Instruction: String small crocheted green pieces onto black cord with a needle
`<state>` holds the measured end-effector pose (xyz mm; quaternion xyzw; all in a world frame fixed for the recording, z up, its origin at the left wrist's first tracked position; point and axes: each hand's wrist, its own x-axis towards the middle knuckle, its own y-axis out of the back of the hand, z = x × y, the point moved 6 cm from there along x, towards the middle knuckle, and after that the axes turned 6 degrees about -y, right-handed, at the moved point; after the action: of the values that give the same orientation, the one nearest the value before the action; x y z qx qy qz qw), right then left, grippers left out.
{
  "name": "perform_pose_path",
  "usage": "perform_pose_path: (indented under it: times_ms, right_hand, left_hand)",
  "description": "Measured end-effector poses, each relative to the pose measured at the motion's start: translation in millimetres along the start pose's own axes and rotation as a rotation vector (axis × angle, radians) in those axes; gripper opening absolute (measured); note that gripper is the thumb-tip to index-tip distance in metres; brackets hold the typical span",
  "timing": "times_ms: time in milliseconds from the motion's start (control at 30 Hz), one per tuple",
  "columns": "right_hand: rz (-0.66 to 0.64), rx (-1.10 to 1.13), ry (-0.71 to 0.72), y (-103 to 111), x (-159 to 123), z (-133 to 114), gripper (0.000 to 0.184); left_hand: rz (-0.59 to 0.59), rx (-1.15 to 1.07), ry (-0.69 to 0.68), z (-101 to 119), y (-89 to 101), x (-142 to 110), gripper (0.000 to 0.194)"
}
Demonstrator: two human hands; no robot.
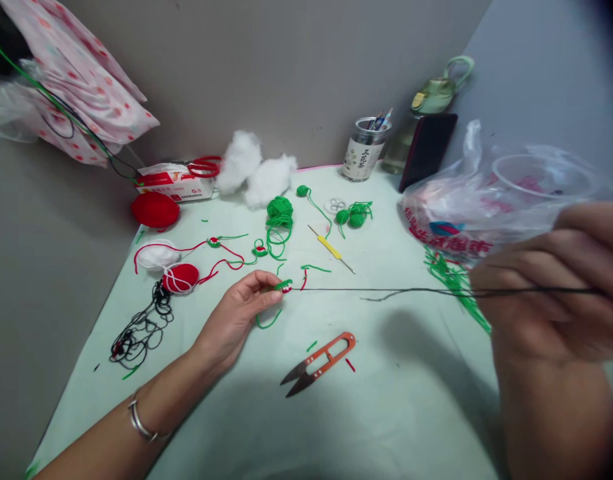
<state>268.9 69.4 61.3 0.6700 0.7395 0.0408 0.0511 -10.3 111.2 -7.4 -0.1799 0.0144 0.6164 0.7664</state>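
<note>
My left hand (241, 310) pinches a small crocheted piece (285, 286) in green, white and red, and a green yarn tail hangs below it. A black thread (346, 289) runs taut from that piece to the right, with a loose end beside it. Close to the camera, my right hand (551, 287) is closed on the thread, slightly blurred; whether a needle is in its fingers I cannot make out. Orange thread snips (331, 357) lie on the table below the thread. Beyond the thread rests a yellow-handled crochet hook (330, 247).
Red yarn (155, 209), green yarn (280, 212), tangled black yarn (141, 330) and two small crocheted pieces lie left and centre. White stuffing (269, 180), red scissors (204, 167), a pencil jar (361, 157), a phone (427, 152) and a plastic bag (446, 207) stand behind. Green scraps (454, 280) lie right.
</note>
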Motion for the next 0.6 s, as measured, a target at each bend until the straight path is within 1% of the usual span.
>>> perform_pose_path:
  times_ms: [133,233,300,400,467,600]
  right_hand:
    - [0.006,-0.120,-0.007,-32.2,10.1,-11.8,0.043]
    - [0.020,-0.205,0.008,-53.8,16.7,-17.1,0.029]
    - [0.023,-0.252,0.035,-66.1,18.1,-16.2,0.022]
    - [-0.013,-0.320,0.093,-84.6,17.0,-9.1,0.013]
    - [-0.037,-0.371,0.134,-95.3,15.4,-3.4,0.011]
    - [-0.013,-0.422,0.183,-107.0,13.6,3.1,0.010]
  left_hand:
    - [-0.028,-0.076,0.038,-1.3,-6.2,-4.0,0.024]
    - [-0.041,-0.066,0.064,-2.2,-10.5,-7.7,0.028]
    - [-0.054,-0.041,0.069,-2.8,-12.1,-9.3,0.028]
    - [-0.065,-0.017,0.049,-3.1,-12.5,-10.2,0.024]
    - [-0.077,-0.011,0.031,-3.1,-13.3,-10.9,0.023]
    - [-0.151,-0.019,0.017,-4.2,-20.4,-13.8,0.021]
